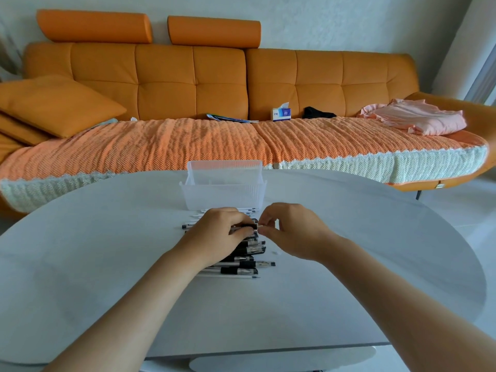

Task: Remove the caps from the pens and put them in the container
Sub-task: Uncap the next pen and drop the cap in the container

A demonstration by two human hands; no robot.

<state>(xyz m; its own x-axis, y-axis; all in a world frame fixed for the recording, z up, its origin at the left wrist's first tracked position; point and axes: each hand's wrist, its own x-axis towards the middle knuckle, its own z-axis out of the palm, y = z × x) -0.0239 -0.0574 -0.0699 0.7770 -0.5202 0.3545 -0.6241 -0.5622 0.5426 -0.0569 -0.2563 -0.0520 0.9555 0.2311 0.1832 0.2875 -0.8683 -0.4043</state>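
Note:
Several black-and-white pens lie in a pile in the middle of the grey table. My left hand is closed around the body of one pen just above the pile. My right hand pinches the right end of that same pen with thumb and fingertips; the cap itself is hidden by the fingers. A clear plastic container stands just behind the pile, and I see nothing inside it. A tiny white bit lies on the table right of the pile.
An orange sofa with a knitted cover runs along behind the table, holding a tissue box, a pink cloth and cushions. The table's near edge is just below my forearms.

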